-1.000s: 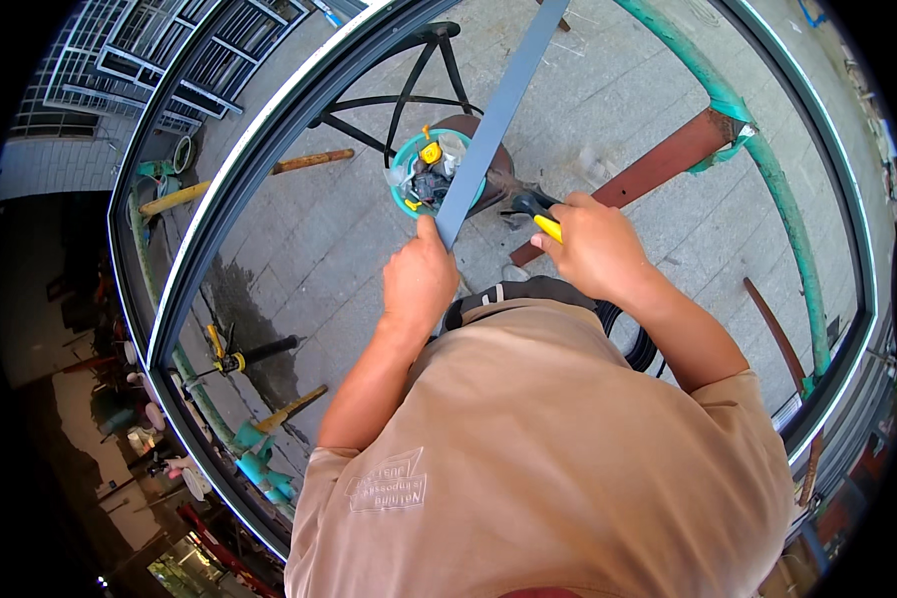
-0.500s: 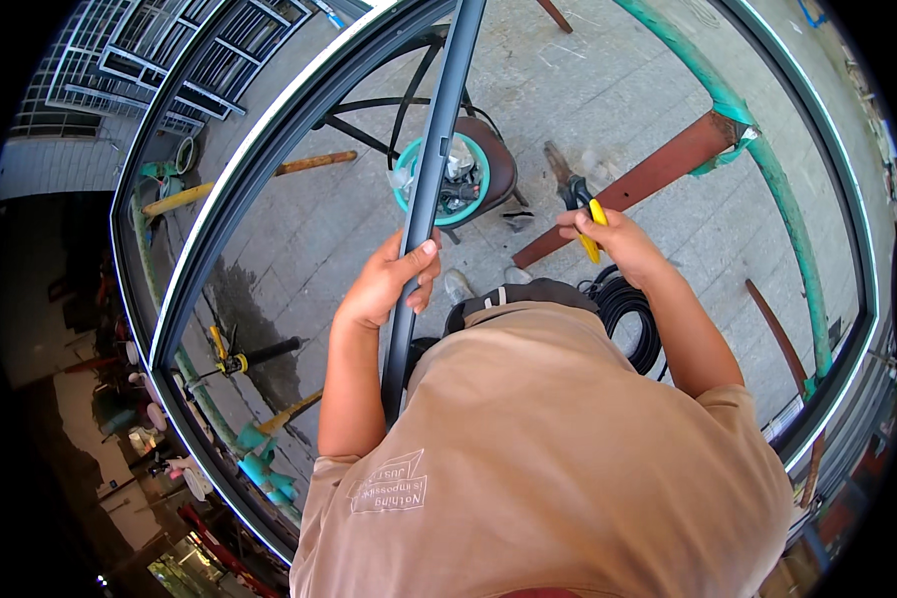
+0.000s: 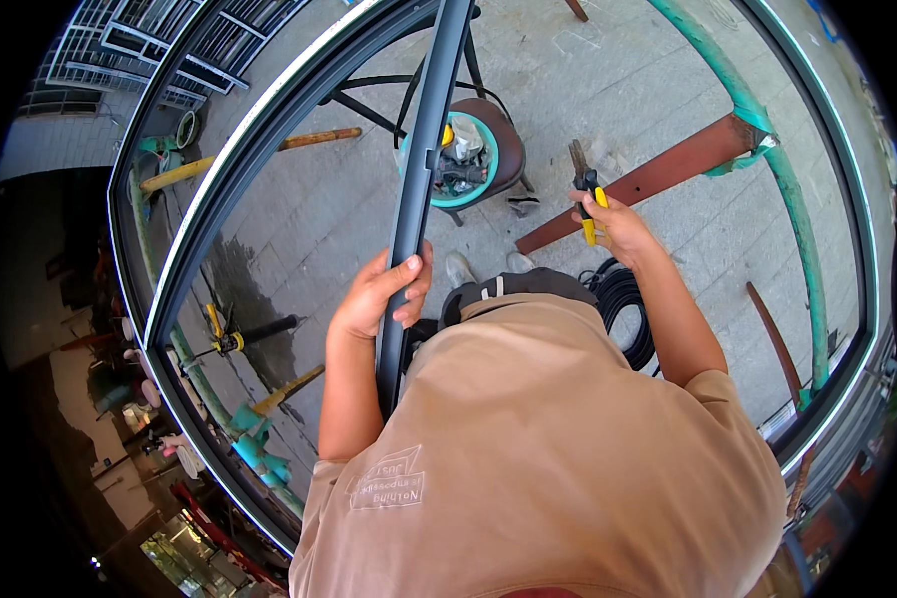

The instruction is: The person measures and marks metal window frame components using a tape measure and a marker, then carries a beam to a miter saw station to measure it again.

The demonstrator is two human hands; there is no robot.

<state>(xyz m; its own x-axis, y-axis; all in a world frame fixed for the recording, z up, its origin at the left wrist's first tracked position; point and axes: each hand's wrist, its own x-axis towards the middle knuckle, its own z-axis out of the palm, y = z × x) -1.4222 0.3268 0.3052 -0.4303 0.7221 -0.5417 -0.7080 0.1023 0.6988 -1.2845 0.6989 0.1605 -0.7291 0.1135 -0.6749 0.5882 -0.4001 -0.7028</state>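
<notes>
My left hand (image 3: 381, 291) is closed round a long dark grey metal profile bar (image 3: 415, 209), thumb across its face. A small notch shows on the bar's right edge, above my hand. The bar's lower end is hidden beside my body. My right hand (image 3: 613, 227) grips pliers (image 3: 590, 194) with yellow and black handles. Their dark jaws point away from me and touch nothing. Around both hands runs a large dark grey frame (image 3: 231, 171) with a pale outer edge.
Past the bar, a teal bucket (image 3: 492, 164) of small parts rests on a brown-seated stool (image 3: 503, 135). Black cable (image 3: 623, 304) lies coiled near my right forearm. A rust-red beam (image 3: 658, 179) meets a green-wrapped bar (image 3: 789, 199) at right. A caulking gun (image 3: 231, 341) lies at left.
The pliers have turned in my right hand, and their jaws now point more straight away from me. The bar has shifted slightly left with my left hand still round it.
</notes>
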